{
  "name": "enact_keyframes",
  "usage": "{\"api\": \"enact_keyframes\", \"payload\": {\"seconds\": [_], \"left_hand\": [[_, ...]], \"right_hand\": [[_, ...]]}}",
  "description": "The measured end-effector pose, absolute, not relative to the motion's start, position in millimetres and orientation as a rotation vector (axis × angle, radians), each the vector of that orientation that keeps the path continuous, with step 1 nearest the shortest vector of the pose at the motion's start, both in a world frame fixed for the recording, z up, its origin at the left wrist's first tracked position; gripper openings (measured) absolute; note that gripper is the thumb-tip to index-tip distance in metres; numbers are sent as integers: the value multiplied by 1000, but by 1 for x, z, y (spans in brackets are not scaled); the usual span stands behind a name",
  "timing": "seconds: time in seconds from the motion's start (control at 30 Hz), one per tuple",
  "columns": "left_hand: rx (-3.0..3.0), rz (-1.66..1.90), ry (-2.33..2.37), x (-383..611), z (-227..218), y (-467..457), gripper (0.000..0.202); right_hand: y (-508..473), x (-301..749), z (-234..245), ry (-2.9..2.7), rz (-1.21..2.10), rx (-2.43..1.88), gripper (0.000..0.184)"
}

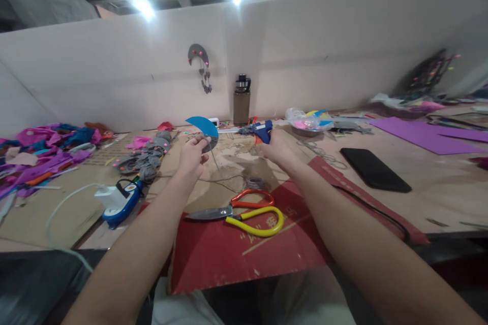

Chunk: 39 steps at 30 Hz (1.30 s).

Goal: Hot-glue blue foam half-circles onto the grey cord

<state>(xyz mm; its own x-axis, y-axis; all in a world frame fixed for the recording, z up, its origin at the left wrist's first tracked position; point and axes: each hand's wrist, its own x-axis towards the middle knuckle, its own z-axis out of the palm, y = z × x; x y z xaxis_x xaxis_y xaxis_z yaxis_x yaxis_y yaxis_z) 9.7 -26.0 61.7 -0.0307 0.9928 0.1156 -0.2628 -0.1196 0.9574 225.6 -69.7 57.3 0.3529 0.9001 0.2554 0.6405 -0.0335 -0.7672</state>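
Note:
My left hand pinches a crescent-shaped piece, blue on its upper part and grey along its lower end. Grey yarn hangs from it and trails over the cardboard towards a small grey bundle. Further right, my right hand is closed around the handle of a blue glue gun, whose nozzle points left. Between my forearms, scissors with one red and one yellow handle lie on red cardboard.
A bottle stands by the wall. At left are a blue power strip, grey felt pieces and colourful scraps. Rightward lie a phone, purple sheets and a bowl with wrapped pieces. A crescent ornament hangs behind.

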Motion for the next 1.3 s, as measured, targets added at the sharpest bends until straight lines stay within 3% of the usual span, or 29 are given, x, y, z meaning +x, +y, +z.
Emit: {"api": "enact_keyframes", "payload": {"seconds": [0.17, 0.37, 0.77, 1.3], "left_hand": [[1027, 1442, 934, 10, 61, -24, 20], [1072, 1422, 885, 10, 56, -22, 17], [1134, 1421, 932, 16, 60, -30, 17], [1190, 1427, 908, 17, 59, -33, 17]], "right_hand": [[-78, 207, 63, -1300, 680, -1247, 38], [-89, 192, 66, -1459, 787, -1084, 27], [-85, 189, 52, -1687, 486, -1064, 22], [-75, 190, 41, -1686, 408, -1072, 30]]}}
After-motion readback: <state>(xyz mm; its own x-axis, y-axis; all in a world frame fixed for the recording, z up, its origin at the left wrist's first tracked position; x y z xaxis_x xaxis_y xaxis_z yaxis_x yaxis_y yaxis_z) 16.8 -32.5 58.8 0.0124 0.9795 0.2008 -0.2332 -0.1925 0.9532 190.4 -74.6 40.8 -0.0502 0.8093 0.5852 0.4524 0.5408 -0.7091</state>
